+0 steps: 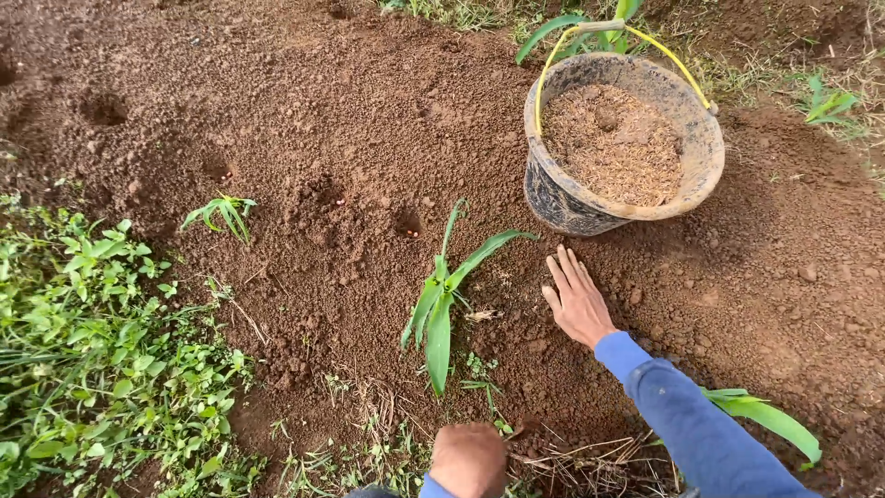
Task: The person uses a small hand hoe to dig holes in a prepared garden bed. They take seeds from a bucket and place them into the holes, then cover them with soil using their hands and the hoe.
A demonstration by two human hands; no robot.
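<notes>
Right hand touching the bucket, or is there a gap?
Apart. The head view shows a strip of bare soil between the fingertips of the right hand, flat on the ground, and the base of the bucket.

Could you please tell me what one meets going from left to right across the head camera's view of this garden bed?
Weeds → small seedling → hole with seeds → broad-leaved young plant → right hand, flat on the soil → bucket of husks → leaf by the blue sleeve.

Loose red-brown soil (350,120) is seen across the ground, pitted with small holes (103,109). Green weeds (92,350) are spread along the left edge, under daylight.
</notes>
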